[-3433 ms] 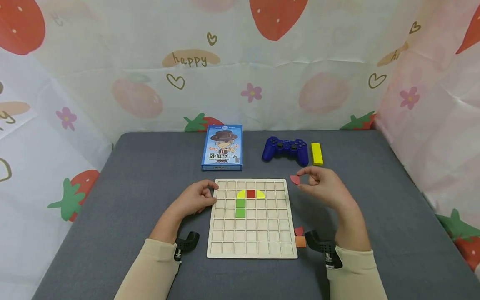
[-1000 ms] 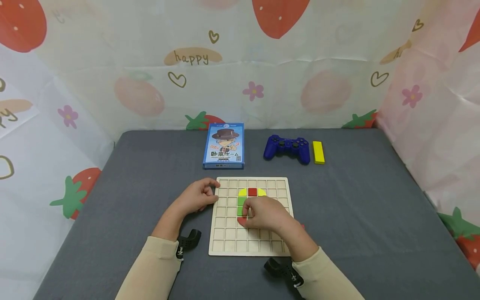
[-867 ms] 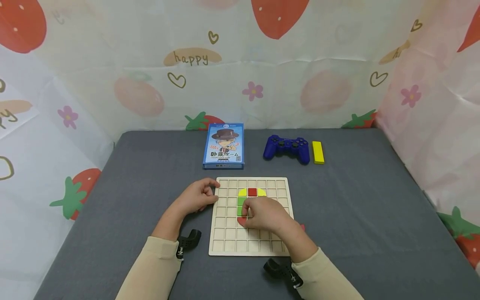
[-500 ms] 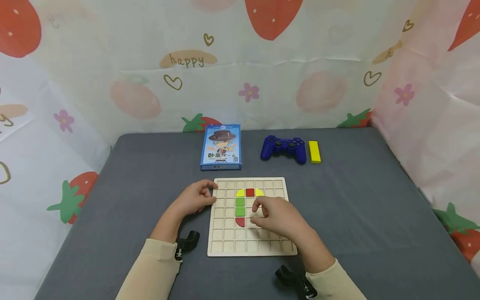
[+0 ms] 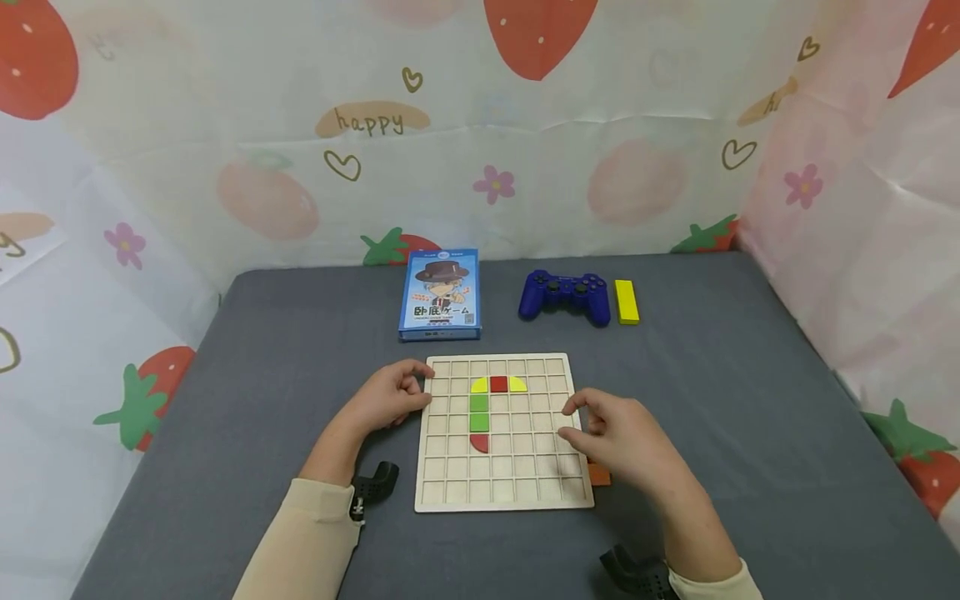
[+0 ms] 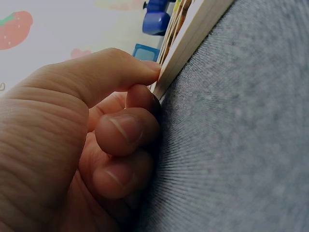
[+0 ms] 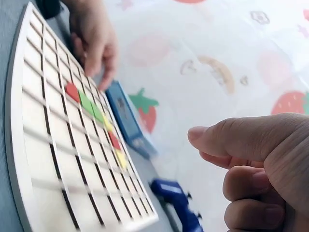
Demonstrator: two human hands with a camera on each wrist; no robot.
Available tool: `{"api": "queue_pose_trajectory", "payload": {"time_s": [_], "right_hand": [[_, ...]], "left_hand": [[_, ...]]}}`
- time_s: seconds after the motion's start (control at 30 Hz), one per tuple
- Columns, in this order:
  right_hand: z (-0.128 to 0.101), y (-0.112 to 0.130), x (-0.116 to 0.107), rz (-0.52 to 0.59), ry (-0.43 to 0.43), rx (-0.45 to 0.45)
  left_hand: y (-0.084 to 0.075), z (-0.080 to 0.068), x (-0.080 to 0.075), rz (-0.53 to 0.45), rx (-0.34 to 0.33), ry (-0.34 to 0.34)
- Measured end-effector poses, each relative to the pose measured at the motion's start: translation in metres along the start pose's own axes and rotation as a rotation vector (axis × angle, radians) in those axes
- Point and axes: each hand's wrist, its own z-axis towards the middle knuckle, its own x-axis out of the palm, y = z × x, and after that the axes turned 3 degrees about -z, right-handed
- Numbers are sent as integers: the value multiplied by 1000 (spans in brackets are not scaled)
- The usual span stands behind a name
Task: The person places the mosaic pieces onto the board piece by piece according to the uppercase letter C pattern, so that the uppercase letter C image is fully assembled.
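Observation:
A pale wooden grid board [image 5: 525,492] lies on the table. My left hand [image 5: 388,394] touches its left edge with thumb and index fingertips, the other fingers curled under, as the left wrist view also shows. On the grid sit two yellow rounded-corner pieces [image 5: 517,384] with a red square [image 5: 498,384] between them. Below the left yellow one come two green squares [image 5: 479,422], then a red rounded-corner piece [image 5: 480,442]. My right hand [image 5: 626,437] hovers over the board's right edge, thumb and index apart, holding nothing. An orange square [image 5: 599,475] beside the board is partly covered by it.
Behind the board stand a blue game box [image 5: 440,296], a blue game controller [image 5: 565,296] and a yellow block [image 5: 626,302]. A strawberry-print cloth [image 5: 420,192] surrounds the grey table [image 5: 300,333] at the back and sides.
My right hand brought a red rounded-corner piece onto the grid below the green squares, let it go, and moved off to the right. The left hand has stayed at the board's edge.

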Motion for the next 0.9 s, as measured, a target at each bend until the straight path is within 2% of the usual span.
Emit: {"api": "queue_pose_trajectory", "payload": {"time_s": [0.2, 0.47, 0.9], "right_hand": [[-7, -26, -9, 18, 8, 77], [-6, -54, -5, 32, 118, 166], [-7, -68, 5, 48, 131, 134]], "left_hand": [[2, 0, 0, -5, -1, -7], [3, 1, 0, -11, 7, -7], [1, 1, -1, -20, 6, -2]]}}
